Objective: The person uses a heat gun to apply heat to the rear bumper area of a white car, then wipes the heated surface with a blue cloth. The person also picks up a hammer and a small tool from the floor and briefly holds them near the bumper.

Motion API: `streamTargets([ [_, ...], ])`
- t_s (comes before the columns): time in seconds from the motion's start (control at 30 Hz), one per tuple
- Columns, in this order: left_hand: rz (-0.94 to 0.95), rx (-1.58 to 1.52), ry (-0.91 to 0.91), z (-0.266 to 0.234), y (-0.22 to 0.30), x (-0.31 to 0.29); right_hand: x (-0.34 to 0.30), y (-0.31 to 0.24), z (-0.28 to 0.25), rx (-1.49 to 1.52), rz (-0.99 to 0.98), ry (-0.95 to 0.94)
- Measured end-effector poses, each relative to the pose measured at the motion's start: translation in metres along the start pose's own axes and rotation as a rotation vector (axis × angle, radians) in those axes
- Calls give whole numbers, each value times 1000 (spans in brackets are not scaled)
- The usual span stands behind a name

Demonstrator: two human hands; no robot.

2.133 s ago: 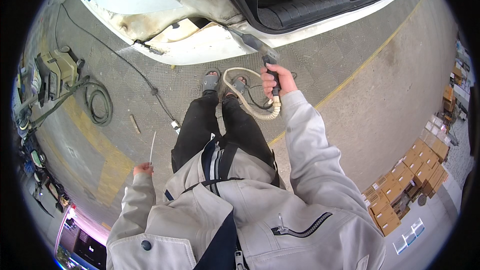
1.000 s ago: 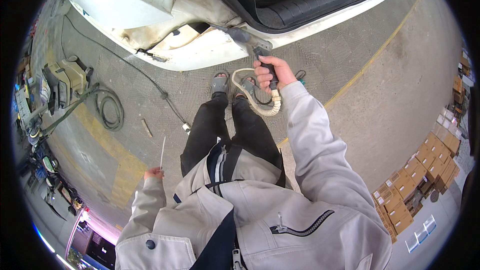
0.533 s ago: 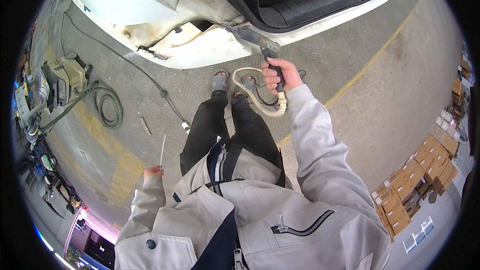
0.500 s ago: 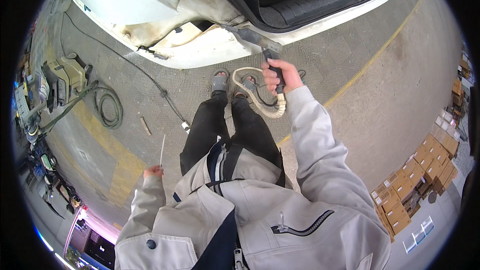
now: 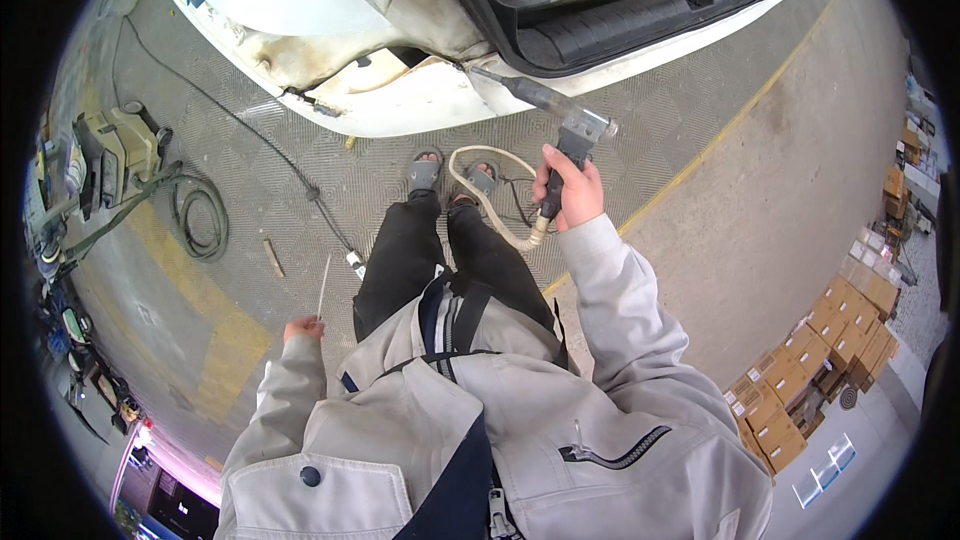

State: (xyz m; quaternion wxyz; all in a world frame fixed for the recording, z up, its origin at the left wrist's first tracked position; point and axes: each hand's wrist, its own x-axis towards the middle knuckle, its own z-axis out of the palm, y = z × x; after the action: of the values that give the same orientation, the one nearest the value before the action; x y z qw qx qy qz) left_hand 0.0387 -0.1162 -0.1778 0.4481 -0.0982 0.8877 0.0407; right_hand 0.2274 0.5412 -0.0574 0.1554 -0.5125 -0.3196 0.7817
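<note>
- Gripping the black-handled tool (image 5: pixel 580 130) in my right hand (image 5: pixel 570 187), I have my fingers wrapped around it, probably because its pistol shape lets the barrel point leftward, away from my fist.
- Its slim nozzle (image 5: pixel 488 74) reaches over the edge of the white car panel (image 5: pixel 400 105); whether the tip touches, I cannot tell.
- From the bottom of the grip a cream hose (image 5: pixel 537 234) loops loosely by my sandals (image 5: pixel 425 175), giving enough slack, I'd judge, for my wrist to turn freely.
- My left hand (image 5: pixel 304 328) pinches a thin white rod (image 5: pixel 323 287) near its lower end, so most of its length stands clear of my fingers, well apart from the tool.
- A dark cord (image 5: pixel 250 125) trails across the floor (image 5: pixel 760 180), near a short stick (image 5: pixel 273 258).
- Cardboard boxes (image 5: pixel 795 350) stacked off to my right carry printing too small to read; neither tool nor rod shows any legible label.
</note>
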Motion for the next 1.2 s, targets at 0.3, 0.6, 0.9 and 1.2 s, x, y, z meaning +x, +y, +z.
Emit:
streamTargets([
  [0.3, -11, 18, -6, -9, -2, 0, 6, 0, 12, -1, 24, 0],
  [0.6, -66, 17, 3, -16, 16, -22, 3, -4, 14, 37, 31, -8],
  [0.9, -19, -38, -8, -14, 18, -26, 7, -3, 14, 29, 42, -35],
  [1.2, -36, -44, 2, -14, 7, -24, 17, 3, -1, 113, 122, -19],
])
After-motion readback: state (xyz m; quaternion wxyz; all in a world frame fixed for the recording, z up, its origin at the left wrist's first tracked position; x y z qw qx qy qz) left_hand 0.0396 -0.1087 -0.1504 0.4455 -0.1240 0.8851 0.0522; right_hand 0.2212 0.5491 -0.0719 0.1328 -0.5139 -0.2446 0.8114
